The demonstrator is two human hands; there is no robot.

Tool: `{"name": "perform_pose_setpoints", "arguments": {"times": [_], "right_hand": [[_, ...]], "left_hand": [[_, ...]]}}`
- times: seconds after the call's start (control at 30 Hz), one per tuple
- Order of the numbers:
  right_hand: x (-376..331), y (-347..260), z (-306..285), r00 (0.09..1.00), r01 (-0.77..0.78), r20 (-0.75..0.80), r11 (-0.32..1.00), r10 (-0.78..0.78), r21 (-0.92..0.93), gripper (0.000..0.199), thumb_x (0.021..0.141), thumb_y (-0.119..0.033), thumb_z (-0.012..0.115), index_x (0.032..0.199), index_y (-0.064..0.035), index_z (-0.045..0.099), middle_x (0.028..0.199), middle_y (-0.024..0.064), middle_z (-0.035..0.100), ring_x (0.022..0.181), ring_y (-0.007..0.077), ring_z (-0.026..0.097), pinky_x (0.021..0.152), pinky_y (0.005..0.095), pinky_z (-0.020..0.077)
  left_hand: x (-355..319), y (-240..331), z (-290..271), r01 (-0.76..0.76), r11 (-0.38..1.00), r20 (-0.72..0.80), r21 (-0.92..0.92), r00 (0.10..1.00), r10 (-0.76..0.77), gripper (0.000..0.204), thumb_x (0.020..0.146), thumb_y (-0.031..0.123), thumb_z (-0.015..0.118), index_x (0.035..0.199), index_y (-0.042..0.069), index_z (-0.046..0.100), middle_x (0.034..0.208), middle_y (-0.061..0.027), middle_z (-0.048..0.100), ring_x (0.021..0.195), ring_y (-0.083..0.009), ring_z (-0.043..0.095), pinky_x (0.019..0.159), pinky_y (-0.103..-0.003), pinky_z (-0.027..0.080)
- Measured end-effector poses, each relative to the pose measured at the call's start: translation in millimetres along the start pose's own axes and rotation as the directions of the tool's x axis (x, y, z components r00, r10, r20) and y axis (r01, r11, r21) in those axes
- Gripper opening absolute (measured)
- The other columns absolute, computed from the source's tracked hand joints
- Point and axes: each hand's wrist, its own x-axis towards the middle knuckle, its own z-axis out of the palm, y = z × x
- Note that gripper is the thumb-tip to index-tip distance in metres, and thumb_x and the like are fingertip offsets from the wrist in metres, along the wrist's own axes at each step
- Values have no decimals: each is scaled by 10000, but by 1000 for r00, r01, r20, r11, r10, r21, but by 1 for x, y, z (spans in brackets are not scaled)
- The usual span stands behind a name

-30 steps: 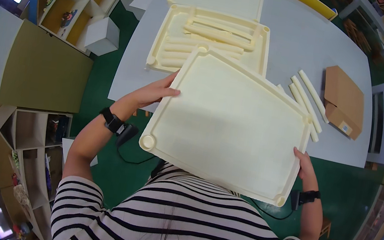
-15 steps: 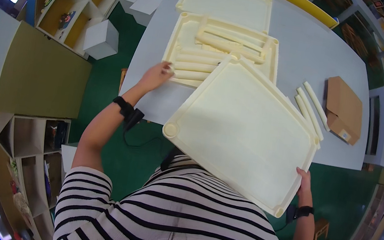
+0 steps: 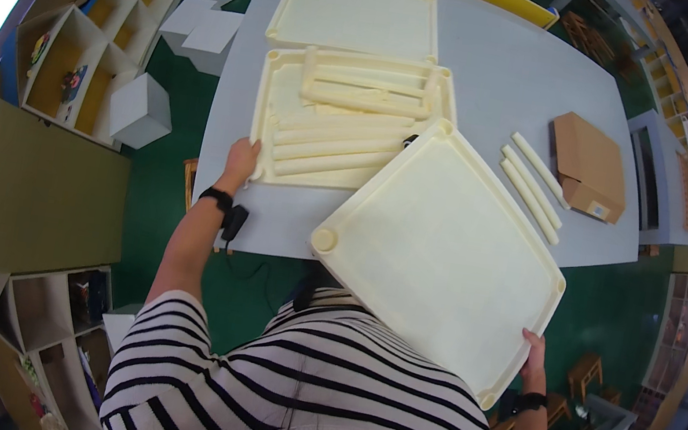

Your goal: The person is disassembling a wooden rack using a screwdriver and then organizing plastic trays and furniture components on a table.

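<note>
My right hand [image 3: 533,355] grips the right edge of a cream plastic shelf panel [image 3: 454,249], which has a raised rim and round corner sockets. This panel is tilted in front of my body, and its far corner overlaps a second cream panel [image 3: 314,178] on the table. My left hand [image 3: 240,162] is closed on that second panel's left edge, by its near corner. Several cream tubes [image 3: 330,162] lie in the second panel, with a cream tube frame [image 3: 365,102] behind them. A small black object [image 3: 409,141] shows partly beside the held panel's far corner.
A third cream panel [image 3: 356,17] lies at the table's far left. On the grey table [image 3: 498,78], loose cream tubes [image 3: 534,194] lie beside a brown cardboard box [image 3: 587,167] at the right. White cubes [image 3: 141,111] and open shelves [image 3: 74,59] stand at the left.
My left hand has gone from the tube ends to the panel's left edge. The held panel has shifted right and nearer, uncovering more tubes. The whole view has also shifted.
</note>
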Motion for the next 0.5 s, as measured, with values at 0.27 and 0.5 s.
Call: {"name": "perform_pose_setpoints", "arguments": {"times": [0.27, 0.5], "right_hand": [[-14, 12, 2, 1000, -1, -26, 999, 2, 40, 533, 706, -216, 628, 1128, 46, 434, 931, 152, 571, 813, 266, 588, 723, 386, 510], [-2, 5, 3, 1000, 6, -30, 999, -5, 46, 472, 717, -181, 616, 1086, 62, 450, 885, 138, 563, 771, 246, 586, 689, 362, 509]], "left_hand": [[-57, -62, -34, 84, 994, -186, 69, 980, -70, 397, 881, 317, 466, 804, -57, 572, 782, -278, 571, 769, -439, 545, 681, -485, 418], [-116, -92, -50, 219, 973, -297, 69, 936, -190, 405, 882, 320, 474, 822, -68, 574, 760, -274, 569, 736, -433, 546, 640, -474, 420]]}}
